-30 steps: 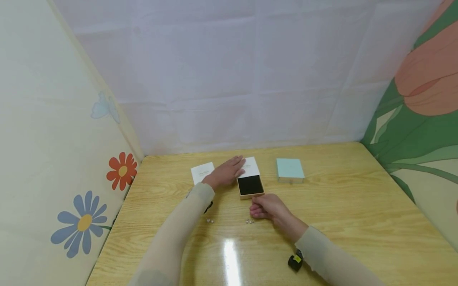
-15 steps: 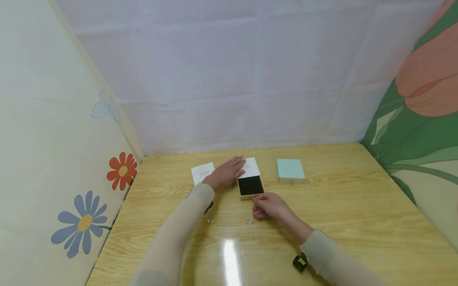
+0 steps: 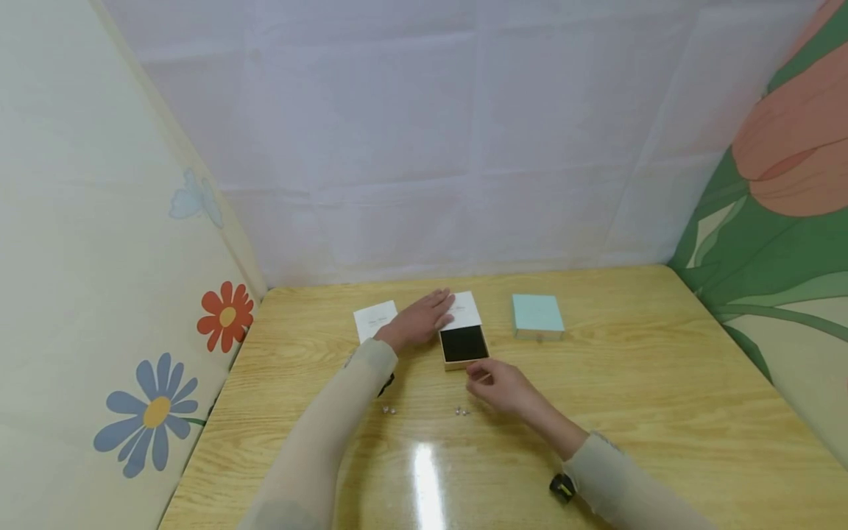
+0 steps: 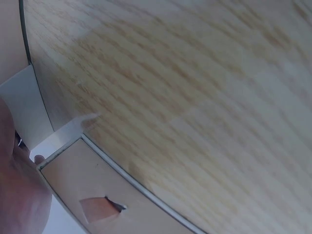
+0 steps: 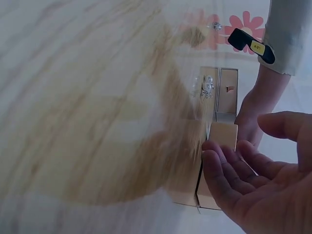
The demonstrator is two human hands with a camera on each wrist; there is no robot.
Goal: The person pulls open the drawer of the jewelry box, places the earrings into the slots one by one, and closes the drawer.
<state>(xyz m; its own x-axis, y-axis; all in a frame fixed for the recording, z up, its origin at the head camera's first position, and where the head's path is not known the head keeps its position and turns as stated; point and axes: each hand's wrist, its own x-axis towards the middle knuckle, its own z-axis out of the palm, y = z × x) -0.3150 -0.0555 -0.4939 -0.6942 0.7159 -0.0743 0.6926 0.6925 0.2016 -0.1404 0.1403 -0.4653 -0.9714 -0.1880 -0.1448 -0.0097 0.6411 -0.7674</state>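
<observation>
My left hand [image 3: 419, 322] rests with extended fingers on the white sleeve [image 3: 467, 312] of a slide-out gift box. Its tan drawer [image 3: 457, 365], lined in black, is pulled partway out toward me. Just off the drawer's front right corner is my right hand [image 3: 505, 388], holding nothing. The right wrist view shows that hand's thumb apart from its loosely bent fingers [image 5: 217, 175], close to the drawer front [image 5: 224, 134]. Partly behind the left forearm lies a second white box [image 3: 375, 318]; its tan front with a small pull tab [image 4: 100, 209] appears in the left wrist view.
A mint-green box [image 3: 537, 312] stands to the right on the wooden table [image 3: 636, 383]. Two small clusters of shiny, earring-like pieces lie in front: a left cluster [image 3: 389, 410] and a right cluster [image 3: 461, 411]. Printed cloth [image 3: 397, 147] walls the table's back and sides.
My right hand has drawn slightly back to the right from the drawer front, and its pinched thumb and fingers have parted. The drawer appears unmoved, and my left hand stays on the sleeve.
</observation>
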